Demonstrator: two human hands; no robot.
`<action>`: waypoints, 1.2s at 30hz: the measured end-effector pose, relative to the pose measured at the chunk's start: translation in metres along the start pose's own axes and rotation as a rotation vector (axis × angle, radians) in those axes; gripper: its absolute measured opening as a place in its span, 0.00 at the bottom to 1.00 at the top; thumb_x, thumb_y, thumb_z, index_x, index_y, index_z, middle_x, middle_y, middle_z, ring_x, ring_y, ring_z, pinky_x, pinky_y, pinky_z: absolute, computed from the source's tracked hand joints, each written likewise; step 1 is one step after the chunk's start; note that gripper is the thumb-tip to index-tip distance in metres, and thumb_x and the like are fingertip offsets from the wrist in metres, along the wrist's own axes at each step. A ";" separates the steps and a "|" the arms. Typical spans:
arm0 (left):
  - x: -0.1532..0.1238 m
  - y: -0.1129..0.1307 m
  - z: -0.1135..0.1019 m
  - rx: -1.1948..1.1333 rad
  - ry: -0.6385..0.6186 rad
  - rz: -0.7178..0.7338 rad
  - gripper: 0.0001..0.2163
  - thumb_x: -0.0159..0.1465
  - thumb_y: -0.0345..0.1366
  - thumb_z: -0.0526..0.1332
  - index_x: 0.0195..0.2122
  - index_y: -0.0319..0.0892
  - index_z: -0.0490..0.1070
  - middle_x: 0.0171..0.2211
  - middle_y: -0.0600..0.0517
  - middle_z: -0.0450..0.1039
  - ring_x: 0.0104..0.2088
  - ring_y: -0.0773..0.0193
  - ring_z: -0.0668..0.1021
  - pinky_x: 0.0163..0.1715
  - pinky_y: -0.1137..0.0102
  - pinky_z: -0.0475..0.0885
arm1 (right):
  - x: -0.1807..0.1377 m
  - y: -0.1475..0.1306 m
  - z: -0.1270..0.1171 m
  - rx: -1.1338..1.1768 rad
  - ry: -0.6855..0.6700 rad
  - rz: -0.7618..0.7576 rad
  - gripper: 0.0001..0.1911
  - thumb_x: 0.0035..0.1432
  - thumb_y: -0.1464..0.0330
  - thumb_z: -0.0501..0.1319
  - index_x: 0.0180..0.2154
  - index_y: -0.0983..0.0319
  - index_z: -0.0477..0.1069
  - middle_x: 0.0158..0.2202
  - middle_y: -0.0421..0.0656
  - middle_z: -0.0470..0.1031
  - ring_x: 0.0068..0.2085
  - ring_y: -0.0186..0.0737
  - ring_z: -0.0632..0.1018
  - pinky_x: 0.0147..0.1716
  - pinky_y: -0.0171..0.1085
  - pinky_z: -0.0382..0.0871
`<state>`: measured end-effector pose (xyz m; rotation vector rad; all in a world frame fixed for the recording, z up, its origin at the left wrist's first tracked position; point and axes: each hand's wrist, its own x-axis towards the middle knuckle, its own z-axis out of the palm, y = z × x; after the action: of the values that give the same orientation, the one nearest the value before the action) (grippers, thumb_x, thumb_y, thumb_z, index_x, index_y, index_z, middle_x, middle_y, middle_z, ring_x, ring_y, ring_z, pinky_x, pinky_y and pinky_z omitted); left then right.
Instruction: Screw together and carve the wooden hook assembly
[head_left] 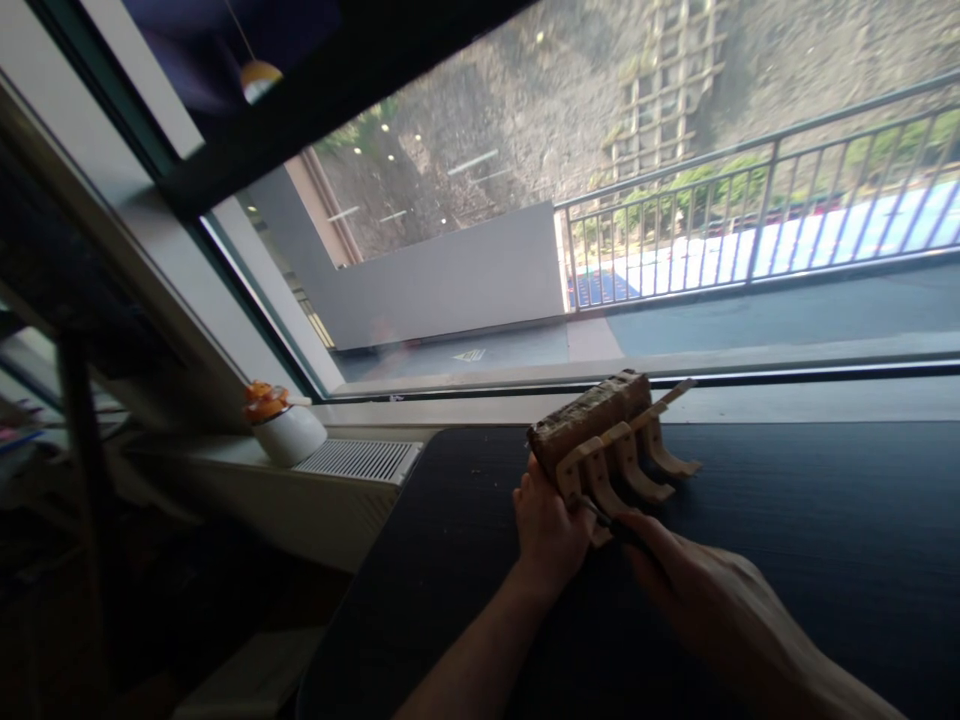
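On the dark table (450, 580) sits a short length of log (596, 415) with rough bark on top. Several pale curved wooden pieces, pierced with small holes, stick out along its near side; one curved wooden piece (634, 465) is in the middle of the row. My left hand (547, 520) is closed around the near left end of this wooden object. In my right hand (697, 590) is a slim dark-handled tool (637, 540), its tip up against the nearest wooden piece beside my left fingers. Shadow hides what kind of tip it has.
Behind the table runs a white window sill (480, 410) under a large window. A white pot (289, 435) with orange flowers (266, 400) stands to the left, beside a vented radiator cover (360, 460). Outside is a metal railing (761, 215).
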<state>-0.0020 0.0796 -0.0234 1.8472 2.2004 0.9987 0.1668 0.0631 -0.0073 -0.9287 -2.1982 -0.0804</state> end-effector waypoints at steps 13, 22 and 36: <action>-0.003 0.003 -0.004 -0.092 0.023 -0.018 0.25 0.54 0.38 0.60 0.54 0.41 0.59 0.50 0.42 0.69 0.52 0.49 0.71 0.50 0.57 0.64 | -0.007 0.003 0.005 -0.063 -0.018 -0.033 0.12 0.64 0.71 0.49 0.45 0.59 0.67 0.30 0.38 0.80 0.24 0.39 0.80 0.19 0.34 0.64; -0.003 0.003 -0.002 -0.077 0.024 -0.014 0.22 0.55 0.38 0.61 0.51 0.42 0.62 0.50 0.43 0.68 0.52 0.48 0.71 0.51 0.56 0.64 | -0.001 -0.003 0.005 0.476 -0.148 0.327 0.12 0.64 0.63 0.50 0.40 0.58 0.71 0.28 0.39 0.80 0.28 0.39 0.80 0.23 0.33 0.71; -0.004 0.001 -0.001 -0.054 0.025 -0.014 0.25 0.54 0.39 0.60 0.54 0.42 0.60 0.53 0.42 0.66 0.53 0.48 0.70 0.51 0.56 0.64 | -0.004 0.006 -0.004 0.003 -0.073 0.089 0.15 0.58 0.70 0.54 0.47 0.56 0.66 0.38 0.39 0.80 0.30 0.42 0.81 0.24 0.36 0.69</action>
<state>-0.0006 0.0755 -0.0231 1.8031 2.1743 1.0733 0.1752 0.0639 -0.0082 -1.0417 -2.2196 -0.0010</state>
